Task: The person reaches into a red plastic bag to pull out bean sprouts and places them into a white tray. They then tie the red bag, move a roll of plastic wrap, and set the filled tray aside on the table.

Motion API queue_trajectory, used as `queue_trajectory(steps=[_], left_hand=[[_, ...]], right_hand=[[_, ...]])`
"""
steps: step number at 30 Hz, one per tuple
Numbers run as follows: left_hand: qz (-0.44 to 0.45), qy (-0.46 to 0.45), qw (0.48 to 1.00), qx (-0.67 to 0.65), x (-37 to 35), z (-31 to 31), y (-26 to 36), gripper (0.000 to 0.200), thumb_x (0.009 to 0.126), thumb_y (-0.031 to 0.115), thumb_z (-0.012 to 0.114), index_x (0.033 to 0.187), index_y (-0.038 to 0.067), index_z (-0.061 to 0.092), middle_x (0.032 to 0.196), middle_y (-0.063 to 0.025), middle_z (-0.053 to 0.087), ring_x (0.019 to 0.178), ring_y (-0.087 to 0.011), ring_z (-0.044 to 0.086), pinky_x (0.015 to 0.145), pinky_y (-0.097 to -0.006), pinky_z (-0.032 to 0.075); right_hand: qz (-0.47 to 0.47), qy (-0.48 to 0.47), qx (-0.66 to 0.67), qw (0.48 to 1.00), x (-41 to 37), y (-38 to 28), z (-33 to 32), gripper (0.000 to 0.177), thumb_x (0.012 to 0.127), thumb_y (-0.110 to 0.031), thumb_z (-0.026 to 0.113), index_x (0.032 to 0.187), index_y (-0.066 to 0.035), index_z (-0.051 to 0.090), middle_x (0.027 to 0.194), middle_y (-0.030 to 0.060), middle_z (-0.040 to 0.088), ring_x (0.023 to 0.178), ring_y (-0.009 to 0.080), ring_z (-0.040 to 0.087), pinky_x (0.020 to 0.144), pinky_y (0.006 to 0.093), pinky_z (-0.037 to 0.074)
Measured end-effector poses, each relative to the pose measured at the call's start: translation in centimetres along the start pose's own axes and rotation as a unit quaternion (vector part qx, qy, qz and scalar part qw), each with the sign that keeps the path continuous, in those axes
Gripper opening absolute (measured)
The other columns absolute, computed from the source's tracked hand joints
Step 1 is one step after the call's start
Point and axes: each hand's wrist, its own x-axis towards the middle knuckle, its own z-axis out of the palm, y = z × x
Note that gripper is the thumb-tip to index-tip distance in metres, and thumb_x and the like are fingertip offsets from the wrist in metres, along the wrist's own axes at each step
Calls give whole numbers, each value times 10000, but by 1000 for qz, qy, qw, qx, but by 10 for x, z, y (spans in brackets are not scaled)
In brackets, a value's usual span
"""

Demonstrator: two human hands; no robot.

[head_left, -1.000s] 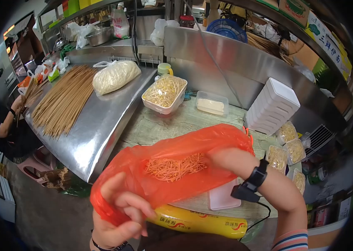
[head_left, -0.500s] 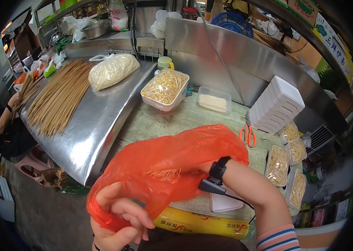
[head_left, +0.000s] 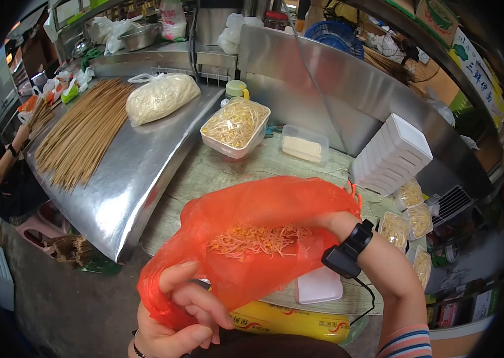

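Note:
A red plastic bag (head_left: 252,206) lies across the middle, its mouth open towards me, with bean sprouts (head_left: 258,240) inside. At its lower left edge my left hand (head_left: 189,310) grips the plastic with curled fingers. My right hand (head_left: 326,222) reaches into the bag from the right; its fingers are hidden behind the red film, and a black band with a cable is on the wrist. Below the bag are a white tray (head_left: 319,285) and a yellow roll of film (head_left: 291,321).
Thin sticks (head_left: 85,134) and a bag of pale food (head_left: 162,98) lie on the metal surface. Beyond the red bag stands a sprout container (head_left: 236,125). Stacked white trays (head_left: 392,156) and wrapped sprout packs (head_left: 394,230) are right. A person's arm (head_left: 10,156) is far left.
My right hand and wrist have moved right and slightly up. The bag's mouth is wider, showing more sprouts, and my left hand has shifted slightly right with its edge.

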Motion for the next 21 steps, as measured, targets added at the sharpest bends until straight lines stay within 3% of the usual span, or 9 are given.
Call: queue_trajectory(steps=[11,13,14,15,16,17,18,19,21], left_hand=[[-46,31,998,-8,11,5,-3,787,845,81,661,1495,41,219,817,-215,633,459,-151,545,451,-276,519],[-99,-8,990,96,13,5,4,776,843,52,649,1495,42,228,874,-198,642,583,-152,604,497,-278,521],[-124,-89,985,78,18,-3,-2,744,882,55,630,1504,50,222,941,-162,644,723,-149,627,584,-257,518],[-150,-89,980,94,18,-2,-5,727,929,71,602,1525,67,186,1006,-109,630,789,-128,621,648,-228,506],[-120,-99,986,59,19,-5,-23,708,967,101,566,1539,84,149,1040,-65,615,808,-98,625,675,-213,501],[-114,-59,991,27,23,14,-4,561,926,79,605,1442,69,384,953,-70,626,867,-162,605,771,-306,482],[-133,-99,986,35,26,8,-7,724,957,121,598,1538,84,168,953,-20,605,871,-71,564,778,-243,456],[-84,-99,991,43,28,9,-9,710,949,114,609,1527,71,199,953,-28,607,853,-88,582,747,-238,468],[-71,-90,992,48,28,9,-10,712,948,118,613,1524,62,198,951,-27,604,812,-83,588,679,-225,482]], right_hand=[[-117,-138,2,984,-28,-39,29,557,830,-316,698,1322,-105,544,1136,162,661,1035,296,629,929,393,491],[-118,-124,10,985,-27,-40,24,558,829,-317,700,1321,-105,544,1132,163,663,1030,296,631,926,393,492],[-118,-112,8,987,-30,-41,19,558,829,-318,700,1321,-105,545,1130,163,664,1027,297,632,924,393,493],[-120,-100,2,988,-25,-44,17,559,829,-318,701,1321,-105,545,1127,163,665,1024,297,633,923,393,494],[-112,-92,0,989,-21,-46,11,559,828,-319,702,1321,-105,545,1125,164,666,1021,297,634,921,393,495],[-100,-85,-2,991,-21,-47,8,560,828,-319,703,1320,-105,545,1123,164,667,1018,297,635,920,393,495],[-88,-78,-6,993,-20,-49,6,560,828,-320,703,1320,-104,546,1121,164,668,1015,297,635,918,393,496],[-78,-74,-5,994,-20,-48,3,561,827,-321,704,1320,-104,546,1119,165,669,1013,297,636,916,393,497],[-76,-69,-3,995,-14,-53,-2,562,826,-322,705,1319,-104,546,1114,165,671,1007,297,638,913,393,499]])
